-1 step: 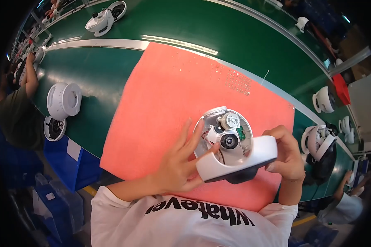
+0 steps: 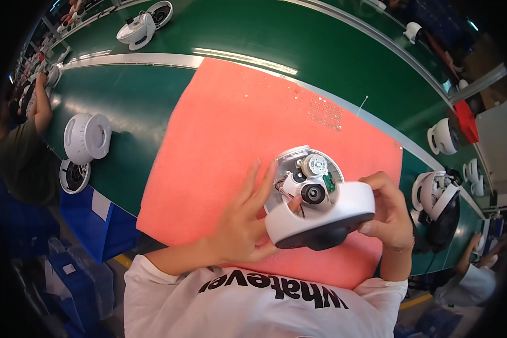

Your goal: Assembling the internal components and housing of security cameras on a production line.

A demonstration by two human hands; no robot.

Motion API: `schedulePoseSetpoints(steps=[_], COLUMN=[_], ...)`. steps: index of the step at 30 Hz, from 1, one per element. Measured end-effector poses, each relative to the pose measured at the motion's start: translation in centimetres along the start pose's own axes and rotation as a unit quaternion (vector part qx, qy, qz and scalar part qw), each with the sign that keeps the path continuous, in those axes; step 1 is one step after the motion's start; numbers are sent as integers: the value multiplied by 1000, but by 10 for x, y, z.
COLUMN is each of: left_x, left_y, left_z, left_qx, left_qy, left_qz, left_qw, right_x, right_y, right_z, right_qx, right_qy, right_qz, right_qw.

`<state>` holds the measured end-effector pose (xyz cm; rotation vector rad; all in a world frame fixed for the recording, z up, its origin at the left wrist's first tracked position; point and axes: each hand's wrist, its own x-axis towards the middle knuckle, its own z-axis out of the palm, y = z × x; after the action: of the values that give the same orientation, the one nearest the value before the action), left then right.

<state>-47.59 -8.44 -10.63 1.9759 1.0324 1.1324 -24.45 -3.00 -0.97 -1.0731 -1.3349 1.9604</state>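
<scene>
An open white camera housing rests on the pink mat, its inside facing up with a black lens, a round silver motor, wires and a bit of green circuit board. In front of it a curved white cover with a black face is held tilted. My right hand grips the cover's right end between thumb and fingers. My left hand pinches the left end, one fingertip showing behind the cover beside the lens. Its other fingers stretch along the housing's left side. The cover hides the housing's near edge.
Small screws lie in rows on the far part of the pink mat. White camera units stand on the green bench at left and right. A blue bin sits below the left edge. Other people work at both sides.
The white cover has shifted slightly left and tilted, showing more of its black face. My right hand has moved a little left with it. The housing stays in place.
</scene>
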Motion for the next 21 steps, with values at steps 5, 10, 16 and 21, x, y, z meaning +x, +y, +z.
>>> schedulePoseSetpoints(steps=[5,10,16,21], left_x=[-1,1,32,46], left_y=[-14,-14,-8,-11], left_z=[-4,-9,-26,-45], left_qx=[-61,-208,-147,-65], left_qy=[-43,-7,-25,-139], left_qz=[-34,-83,-156,-200], left_qw=[997,974,977,968], right_x=[6,13,11,24], right_y=[7,11,9,-1], right_z=[15,11,11,10], right_qx=[-13,1,-54,-260], right_qy=[126,118,112,120], right_qz=[51,70,64,36], right_qw=[991,991,990,958])
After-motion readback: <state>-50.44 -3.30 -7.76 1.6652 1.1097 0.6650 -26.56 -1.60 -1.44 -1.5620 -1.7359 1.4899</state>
